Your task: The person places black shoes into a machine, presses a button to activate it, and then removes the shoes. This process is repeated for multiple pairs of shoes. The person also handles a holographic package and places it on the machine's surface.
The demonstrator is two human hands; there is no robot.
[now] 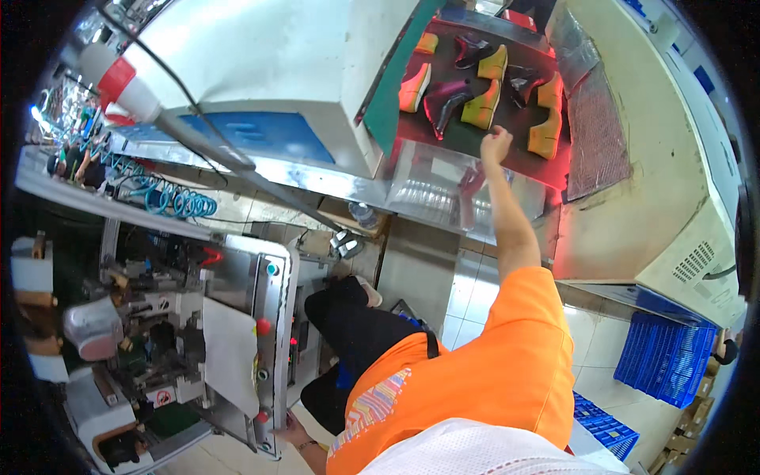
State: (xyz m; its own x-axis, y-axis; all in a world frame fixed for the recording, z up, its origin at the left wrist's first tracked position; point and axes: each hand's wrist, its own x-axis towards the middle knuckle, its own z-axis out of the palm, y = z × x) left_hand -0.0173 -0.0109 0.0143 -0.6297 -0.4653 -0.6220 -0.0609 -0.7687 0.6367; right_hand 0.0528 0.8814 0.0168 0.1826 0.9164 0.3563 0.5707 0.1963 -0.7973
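My right hand (496, 146) reaches over the front of a dark conveyor bed (507, 158), its fingers curled together. Whether anything small is pinched in them I cannot make out. Just beyond the fingertips lies a yellow-green shoe last (481, 108). To its left is a dark, glossy shoe upper (445, 103), and to its right an orange-yellow last (545, 136). Several more yellow lasts and dark uppers lie behind in red light. At the lower edge, my left hand (294, 433) rests by the corner of a machine's metal panel (277, 356), fingers apart and partly hidden.
A large cream machine housing (269, 47) stands left of the conveyor, another (657, 198) right of it. Clear plastic sheeting (431, 182) hangs along the front. Blue crates (665, 356) stand at right. A grey pole (237, 166) and coiled blue hose (170, 198) are at left.
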